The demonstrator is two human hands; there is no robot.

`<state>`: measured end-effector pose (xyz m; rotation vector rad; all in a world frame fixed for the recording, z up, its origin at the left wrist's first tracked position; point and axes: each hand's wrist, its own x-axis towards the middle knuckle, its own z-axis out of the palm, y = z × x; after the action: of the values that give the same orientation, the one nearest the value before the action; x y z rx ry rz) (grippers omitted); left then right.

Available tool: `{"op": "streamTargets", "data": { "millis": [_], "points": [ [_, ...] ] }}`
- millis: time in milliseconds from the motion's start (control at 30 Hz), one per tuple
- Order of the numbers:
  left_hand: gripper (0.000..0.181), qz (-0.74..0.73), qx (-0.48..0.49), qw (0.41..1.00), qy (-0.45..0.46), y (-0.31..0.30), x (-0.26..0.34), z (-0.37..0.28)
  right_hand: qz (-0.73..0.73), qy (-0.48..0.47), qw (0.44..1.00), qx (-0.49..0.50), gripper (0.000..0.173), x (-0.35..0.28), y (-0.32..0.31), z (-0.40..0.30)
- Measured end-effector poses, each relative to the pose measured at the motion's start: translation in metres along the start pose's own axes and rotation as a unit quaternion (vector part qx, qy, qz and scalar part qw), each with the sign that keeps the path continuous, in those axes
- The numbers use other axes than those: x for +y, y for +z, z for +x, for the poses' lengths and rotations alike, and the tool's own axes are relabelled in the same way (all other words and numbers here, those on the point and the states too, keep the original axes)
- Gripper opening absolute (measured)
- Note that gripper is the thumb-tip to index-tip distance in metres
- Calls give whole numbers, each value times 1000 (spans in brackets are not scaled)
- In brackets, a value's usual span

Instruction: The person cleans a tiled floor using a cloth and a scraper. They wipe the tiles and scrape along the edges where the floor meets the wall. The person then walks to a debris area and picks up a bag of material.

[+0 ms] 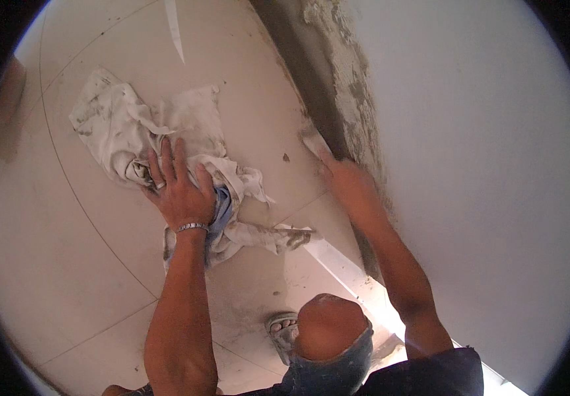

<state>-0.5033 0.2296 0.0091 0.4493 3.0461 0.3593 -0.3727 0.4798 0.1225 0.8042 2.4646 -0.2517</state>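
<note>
My left hand (181, 193) presses flat on a crumpled, stained white cloth (111, 126) on the tiled floor, fingers spread. A metal bracelet circles that wrist. Beside the palm shows a blue piece of fabric (223, 205) among the folds. Over to the right, my right hand (346, 183) is closed around a small pale hand tool (316, 143). Its flat end touches or hovers just over the floor along the tile's edge; blur hides its exact kind. Next to it runs a dark strip (309, 64) between floor and wall.
Rough mortar (354, 84) lines the foot of the smooth pale wall (463, 148). Bright light falls on the floor by my bent knee (332, 326) and sandalled foot (282, 331). A brownish object (5, 109), blurred, stands at the far left.
</note>
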Motion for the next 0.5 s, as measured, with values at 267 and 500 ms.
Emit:
{"op": "streamTargets", "data": {
  "millis": [267,500],
  "points": [
    [65,-1,-19,1000,3,-1,11,2,36,-33,997,67,48,-1,1,36],
    [63,-5,4,1000,6,-4,2,3,0,40,999,-32,48,4,16,-18]
  ]
}}
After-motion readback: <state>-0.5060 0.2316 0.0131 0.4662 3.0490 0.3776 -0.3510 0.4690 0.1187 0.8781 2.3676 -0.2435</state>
